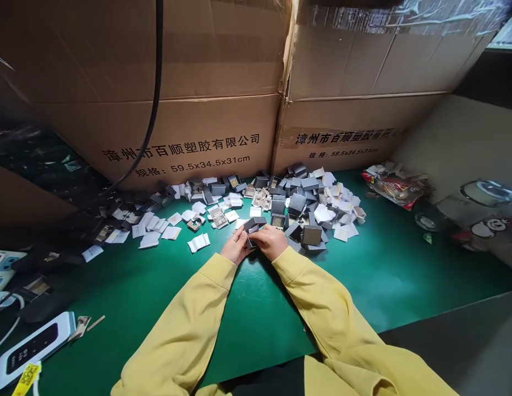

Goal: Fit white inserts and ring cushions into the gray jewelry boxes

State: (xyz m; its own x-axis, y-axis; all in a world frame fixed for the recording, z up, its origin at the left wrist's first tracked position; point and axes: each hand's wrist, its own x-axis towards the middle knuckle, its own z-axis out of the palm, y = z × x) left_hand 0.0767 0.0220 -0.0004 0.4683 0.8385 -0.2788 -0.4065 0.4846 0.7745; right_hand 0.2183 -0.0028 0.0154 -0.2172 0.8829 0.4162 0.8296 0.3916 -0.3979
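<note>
Together, the fingers of the left hand (236, 246) and right hand (271, 242) pinch a small gray box (254, 222), just near the pile (297, 204) on the smooth green counter (256, 319). It looks light, stiff and easy to dent; its flat sides seem best to hold. Thin white papers (198, 242) lie left.

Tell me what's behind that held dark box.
Behind the dark box, white pieces and cardboard cartons show; whatever it, the left hand and right hand cover is hidden.

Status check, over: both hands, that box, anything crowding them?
Left hand holding small dark box; right hand touching it. More dark boxes heaped close by right hand. White pieces scattered left.
</note>
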